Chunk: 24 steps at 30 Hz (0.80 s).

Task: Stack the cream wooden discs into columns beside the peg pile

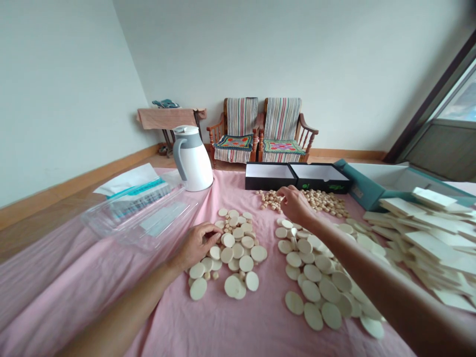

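The right fingers (283, 192) pinch together above small pale rounds (270, 201) near the open black box (269, 176), while the left fingers (211, 232) rest slightly apart on larger discs (238, 248), the piles kept separate by size.

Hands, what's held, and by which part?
The right hand has its fingers at the small rounds, but any hold is hidden. The left hand seems empty, above the discs.

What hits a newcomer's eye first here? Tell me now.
Pale round discs dominate the middle of the pink cloth in two spreads. Behind them, the right hand reaches into small pale pieces; pale rectangular slabs pile up at right, and a white jug stands back left.
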Motion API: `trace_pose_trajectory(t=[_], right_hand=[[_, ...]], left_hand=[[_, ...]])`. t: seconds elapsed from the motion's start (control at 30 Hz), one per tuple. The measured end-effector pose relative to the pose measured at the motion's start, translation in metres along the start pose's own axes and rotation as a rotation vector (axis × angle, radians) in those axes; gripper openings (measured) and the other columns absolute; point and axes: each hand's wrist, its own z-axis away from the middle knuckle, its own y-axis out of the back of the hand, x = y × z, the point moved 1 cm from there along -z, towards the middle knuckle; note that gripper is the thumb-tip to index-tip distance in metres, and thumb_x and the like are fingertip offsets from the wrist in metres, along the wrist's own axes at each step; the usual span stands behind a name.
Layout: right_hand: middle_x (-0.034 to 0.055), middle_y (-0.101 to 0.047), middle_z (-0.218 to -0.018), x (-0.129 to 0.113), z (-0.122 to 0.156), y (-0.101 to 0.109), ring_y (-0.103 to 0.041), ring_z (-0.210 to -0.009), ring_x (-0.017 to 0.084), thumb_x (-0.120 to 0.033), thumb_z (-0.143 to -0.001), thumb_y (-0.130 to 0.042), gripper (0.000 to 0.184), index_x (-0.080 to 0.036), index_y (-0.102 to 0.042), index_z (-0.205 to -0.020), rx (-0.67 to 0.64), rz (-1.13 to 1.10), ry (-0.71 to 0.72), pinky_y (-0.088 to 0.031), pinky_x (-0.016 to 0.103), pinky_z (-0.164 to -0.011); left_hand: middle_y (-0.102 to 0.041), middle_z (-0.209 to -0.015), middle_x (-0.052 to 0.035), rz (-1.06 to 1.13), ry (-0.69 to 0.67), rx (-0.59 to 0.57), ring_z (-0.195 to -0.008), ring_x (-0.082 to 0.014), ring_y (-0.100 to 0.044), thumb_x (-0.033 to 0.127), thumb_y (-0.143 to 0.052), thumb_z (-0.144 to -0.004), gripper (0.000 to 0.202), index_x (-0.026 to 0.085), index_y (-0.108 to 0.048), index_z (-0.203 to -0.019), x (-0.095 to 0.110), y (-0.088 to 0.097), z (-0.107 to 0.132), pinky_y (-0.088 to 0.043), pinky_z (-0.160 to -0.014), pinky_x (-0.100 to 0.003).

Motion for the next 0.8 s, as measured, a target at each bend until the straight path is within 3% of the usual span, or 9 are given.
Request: trace_pose_trajectory(t=[0.2, 0.43, 0.6, 0.8], right_hand=[[0.0057, -0.064, -0.086, -0.041, 0.020, -0.020, -0.056, -0.078, 0.013, 0.000, -0.066, -0.046, 0.030, -0.015, -0.064, -0.086, -0.246, -0.154, 0.273, -0.038, 0.021, -0.071], [0.0092, -0.062, -0.094, -0.060, 0.015, -0.048, -0.058, -0.083, 0.016, -0.005, -0.074, -0.047, 0.029, -0.015, -0.063, -0.096, -0.304, -0.058, 0.283, -0.038, 0.023, -0.071], [0.0073, -0.062, -0.087, -0.050, 0.012, -0.048, -0.057, -0.081, 0.015, -0.004, -0.071, -0.049, 0.022, -0.016, -0.063, -0.083, -0.283, -0.024, 0.239, -0.037, 0.022, -0.068], [0.0130, -0.060, -0.094, -0.013, -0.002, -0.016, -0.055, -0.085, 0.020, -0.002, -0.072, -0.044, 0.029, -0.012, -0.062, -0.091, -0.125, 0.064, 0.071, -0.038, 0.026, -0.070]], left_hand=[[-0.069, -0.088, -0.0036, -0.014, -0.005, -0.003, -0.084, -0.0148, -0.063, 0.027, -0.053, -0.085, 0.018, 0.017, -0.068, -0.088, 0.002, 0.001, 0.001, -0.047, -0.076, -0.022], [-0.068, -0.087, -0.0036, -0.004, 0.001, 0.003, -0.081, -0.0145, -0.063, 0.026, -0.054, -0.084, 0.017, 0.016, -0.067, -0.087, 0.002, 0.001, 0.001, -0.047, -0.074, -0.022], [-0.068, -0.088, -0.0035, -0.006, -0.006, -0.009, -0.083, -0.0145, -0.063, 0.027, -0.052, -0.085, 0.018, 0.017, -0.067, -0.089, 0.000, 0.001, 0.001, -0.047, -0.076, -0.023], [-0.068, -0.088, -0.0037, -0.001, 0.003, -0.012, -0.083, -0.0145, -0.063, 0.028, -0.053, -0.085, 0.018, 0.017, -0.067, -0.090, -0.001, -0.001, 0.000, -0.047, -0.075, -0.023]])
